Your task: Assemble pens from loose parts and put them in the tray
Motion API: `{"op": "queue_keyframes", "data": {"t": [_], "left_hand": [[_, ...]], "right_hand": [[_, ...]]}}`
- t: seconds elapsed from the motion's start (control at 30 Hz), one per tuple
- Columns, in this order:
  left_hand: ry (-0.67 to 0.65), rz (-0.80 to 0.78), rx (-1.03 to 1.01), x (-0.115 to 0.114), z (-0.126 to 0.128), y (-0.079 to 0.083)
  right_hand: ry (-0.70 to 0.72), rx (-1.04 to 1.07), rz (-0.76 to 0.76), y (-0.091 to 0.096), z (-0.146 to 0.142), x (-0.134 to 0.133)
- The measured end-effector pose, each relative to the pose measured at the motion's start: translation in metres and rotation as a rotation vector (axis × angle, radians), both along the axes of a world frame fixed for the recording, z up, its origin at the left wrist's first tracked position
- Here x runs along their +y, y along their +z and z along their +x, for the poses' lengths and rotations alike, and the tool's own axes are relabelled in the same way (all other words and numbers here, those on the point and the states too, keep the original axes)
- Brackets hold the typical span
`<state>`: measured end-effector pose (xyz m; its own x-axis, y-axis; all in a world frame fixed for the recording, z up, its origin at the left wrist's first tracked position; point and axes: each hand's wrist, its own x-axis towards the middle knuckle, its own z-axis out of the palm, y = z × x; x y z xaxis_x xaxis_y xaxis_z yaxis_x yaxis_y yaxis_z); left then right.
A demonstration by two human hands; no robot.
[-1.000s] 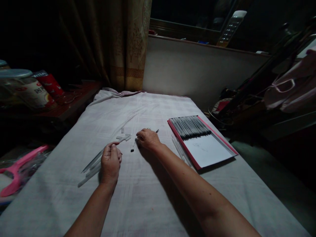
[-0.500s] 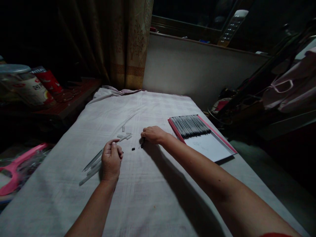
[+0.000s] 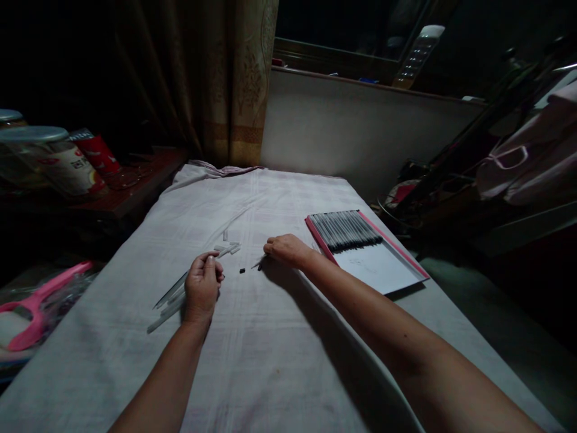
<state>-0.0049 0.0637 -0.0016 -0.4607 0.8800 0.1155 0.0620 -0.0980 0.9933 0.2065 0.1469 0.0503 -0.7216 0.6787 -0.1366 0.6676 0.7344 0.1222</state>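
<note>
My left hand (image 3: 204,282) is closed, thumb against the bent fingers, over the sheet; a small dark tip shows beside its fingers, but what it holds is hidden. Long translucent tubes (image 3: 166,316) lie beside and partly under that hand. Further right, my right hand (image 3: 286,248) is pinched shut on a slim pen part (image 3: 256,263), pale with a dark end, low over the sheet. Between the hands lies a small black piece (image 3: 242,270). Several short clear caps (image 3: 232,247) are scattered just beyond my left hand.
To the right, a red-edged box (image 3: 385,273) holds a row of black-tipped clear pens (image 3: 345,230). A pale checked sheet (image 3: 252,367) covers the surface. Jars (image 3: 67,165) stand on a dark side table at left, above a pink-handled object (image 3: 33,313).
My right hand has shifted slightly right and the pale pen part shows more clearly below its fingers. My left hand stays almost still. The view has tilted a little.
</note>
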Motion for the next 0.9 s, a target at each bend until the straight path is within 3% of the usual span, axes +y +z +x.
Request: {"op": "queue_keyframes", "data": {"t": [0.1, 0.2, 0.3, 0.37, 0.43, 0.57, 0.7, 0.9], "left_hand": [[0.013, 0.034, 0.172, 0.001, -0.01, -0.001], [-0.008, 0.095, 0.75, 0.005, -0.02, -0.001], [-0.007, -0.029, 1.066, 0.013, -0.026, 0.0], [-0.027, -0.128, 1.179, 0.021, -0.027, 0.001], [-0.037, -0.187, 1.222, 0.031, -0.027, 0.004], [-0.031, -0.213, 1.224, 0.045, -0.027, 0.011], [-0.043, -0.175, 1.162, 0.039, -0.023, 0.019], [-0.291, -0.053, 0.237, -0.008, 0.018, 0.018]], "right_hand": [[-0.141, 0.316, 0.021, -0.004, 0.011, -0.02], [-0.42, 1.005, 0.006, -0.019, 0.018, -0.049], [-0.745, 1.68, -0.2, -0.042, 0.022, -0.076], [-0.902, 1.924, -0.324, -0.053, 0.024, -0.088], [-0.983, 2.037, -0.404, -0.059, 0.026, -0.093], [-0.99, 2.102, -0.435, -0.061, 0.028, -0.093], [-0.972, 2.065, -0.467, -0.06, 0.023, -0.095], [-0.91, 2.062, -0.546, -0.052, 0.016, -0.101]]}}
